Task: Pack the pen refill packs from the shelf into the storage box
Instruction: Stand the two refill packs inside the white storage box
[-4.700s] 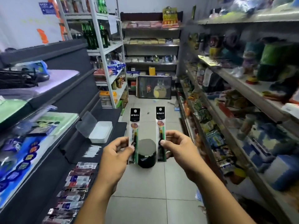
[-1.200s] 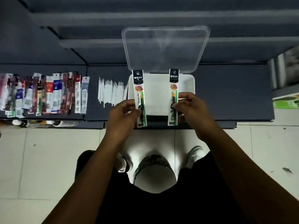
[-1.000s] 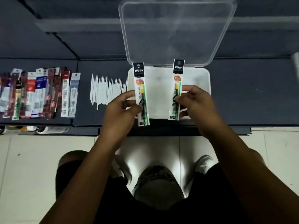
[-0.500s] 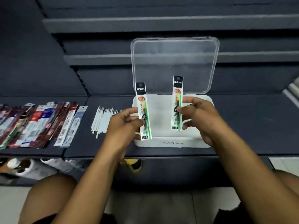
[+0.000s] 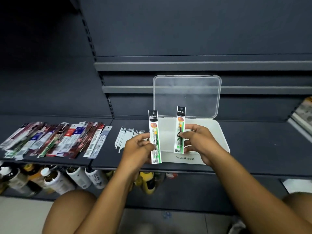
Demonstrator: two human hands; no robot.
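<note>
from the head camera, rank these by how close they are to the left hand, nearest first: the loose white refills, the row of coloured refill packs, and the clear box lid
1. Loose white refills: on the shelf just beside the left hand, to its left.
2. Clear box lid: up and to the right, standing open behind the box.
3. Coloured refill packs: farther left along the shelf.

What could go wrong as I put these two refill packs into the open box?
The clear lid stands upright behind the white box; a pack's tall top could knock it shut. Each pack is only pinched near its middle, the left pack by the left hand, the right pack by the right hand, so either could swivel or slip. The left wrist is close to the loose white refills and might scatter them.
</note>
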